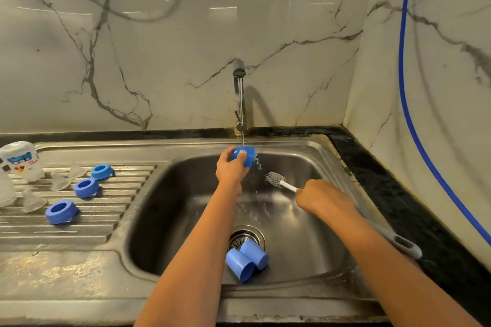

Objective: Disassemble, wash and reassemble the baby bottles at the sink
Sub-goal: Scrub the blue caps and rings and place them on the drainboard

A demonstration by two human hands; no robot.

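1. Far left, on the ribbed steel drainer [106, 220] of the bench, stands a white printed plastic bottle body [21, 160]. Judged light and rigid; take it round the barrel.
2. Beside it lie clear silicone teats [59, 181] and three blue plastic screw collars [86, 188]. The teats are judged soft and slippery when wet; pinch them at the base flange.
3. Left hand [231, 167]: its fingers [240, 156] grasp a blue plastic cup-shaped cap [247, 158] under the stream from the chrome tap [240, 101], over the steel sink basin [164, 207]. Judged light, stiff and slick; hold it across the side wall.
4. Two pale blue caps [245, 260] lie touching at the drain strainer [245, 233].
5. Right hand [322, 198]: its fingers are clenched round the stem of a grey bristle brush [276, 180], whose head is near the held cap but apart from it.
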